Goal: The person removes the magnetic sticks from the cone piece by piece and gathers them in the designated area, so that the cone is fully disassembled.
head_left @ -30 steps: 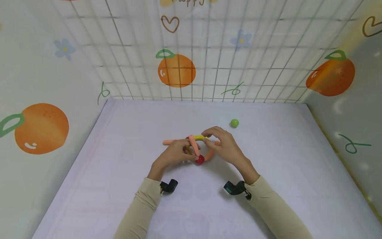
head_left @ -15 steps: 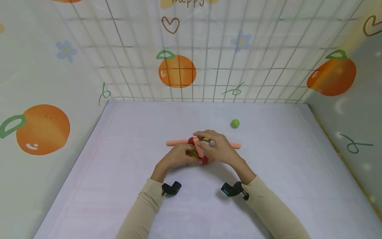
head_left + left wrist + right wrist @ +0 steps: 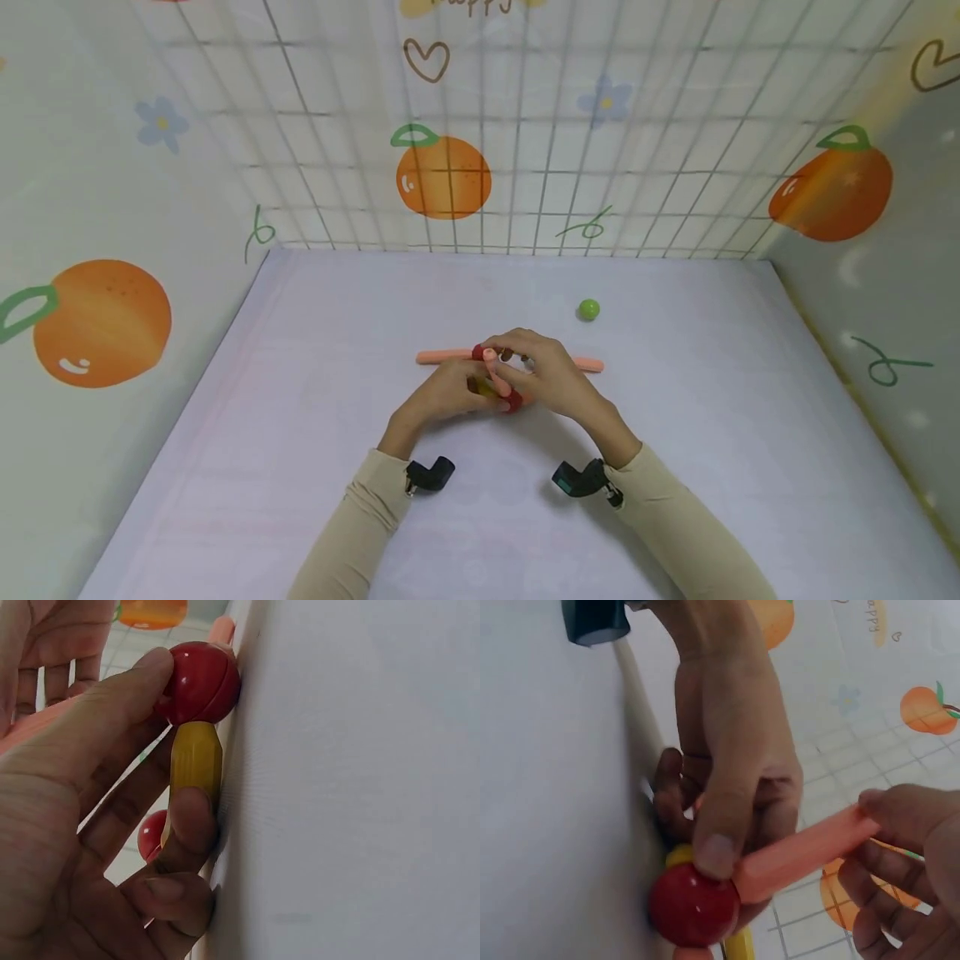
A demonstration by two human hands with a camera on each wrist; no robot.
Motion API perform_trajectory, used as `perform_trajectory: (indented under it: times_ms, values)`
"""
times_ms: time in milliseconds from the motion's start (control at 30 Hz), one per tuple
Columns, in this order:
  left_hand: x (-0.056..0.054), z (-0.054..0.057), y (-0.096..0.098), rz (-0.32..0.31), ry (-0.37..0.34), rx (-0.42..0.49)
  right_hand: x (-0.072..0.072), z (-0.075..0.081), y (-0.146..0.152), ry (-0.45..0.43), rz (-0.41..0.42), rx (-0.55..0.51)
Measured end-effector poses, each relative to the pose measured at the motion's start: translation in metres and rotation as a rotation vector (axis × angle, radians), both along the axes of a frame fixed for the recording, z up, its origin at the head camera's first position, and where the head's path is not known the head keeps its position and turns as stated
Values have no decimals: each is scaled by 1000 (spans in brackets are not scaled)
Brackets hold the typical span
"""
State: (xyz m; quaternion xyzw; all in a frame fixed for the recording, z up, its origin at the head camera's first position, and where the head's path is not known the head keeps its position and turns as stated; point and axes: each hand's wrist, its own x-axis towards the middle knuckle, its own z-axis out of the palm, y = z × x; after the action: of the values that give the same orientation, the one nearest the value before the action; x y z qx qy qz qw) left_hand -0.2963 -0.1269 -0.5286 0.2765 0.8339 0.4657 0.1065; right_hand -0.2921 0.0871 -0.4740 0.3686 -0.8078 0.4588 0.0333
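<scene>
Near the middle of the table, a toy of salmon and yellow rods joined by red balls lies between both hands. My left hand has its thumb on the near red ball, with fingers curled round a yellow rod. My right hand pinches the raised end of a tilted salmon rod, whose lower end meets that ball. Behind is a second red ball, with another salmon rod extending left. To the right, a salmon rod sticks out past my right hand, which covers much of the toy.
A loose green ball lies on the white table, behind and right of the hands. Printed curtains and a wire grid close off the back and sides. Each wrist carries a small black camera.
My right hand has moved left from the yellow curved piece to the upper end of the tilted salmon rod. The toy has shifted slightly right, and my left hand keeps its grip.
</scene>
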Motion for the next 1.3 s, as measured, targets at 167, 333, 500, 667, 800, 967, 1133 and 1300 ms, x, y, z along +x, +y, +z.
perform_trajectory:
  times_ms: [167, 333, 500, 667, 800, 967, 1133, 1300]
  values:
    - [0, -7, 0, 29, 36, 24, 3, 7, 2, 42, 2, 9]
    - [3, -18, 0, 69, 95, 18, 6, 19, 12, 23, -67, 62]
    - [5, -21, 3, 89, 146, 9, 9, 25, 22, -3, -138, 100]
    - [5, -19, 7, 80, 160, 6, 10, 29, 26, 25, -173, 12]
    - [3, -16, 8, 76, 139, -5, 16, 55, 35, 108, -226, -210]
    - [3, -15, 6, 98, 94, -17, 5, 64, 72, 118, -323, -396]
    - [5, -20, 3, 124, 74, -19, -14, 55, 108, 104, -485, -338]
    - [7, -26, 0, 137, 53, -16, -24, 42, 137, 84, -626, -85]
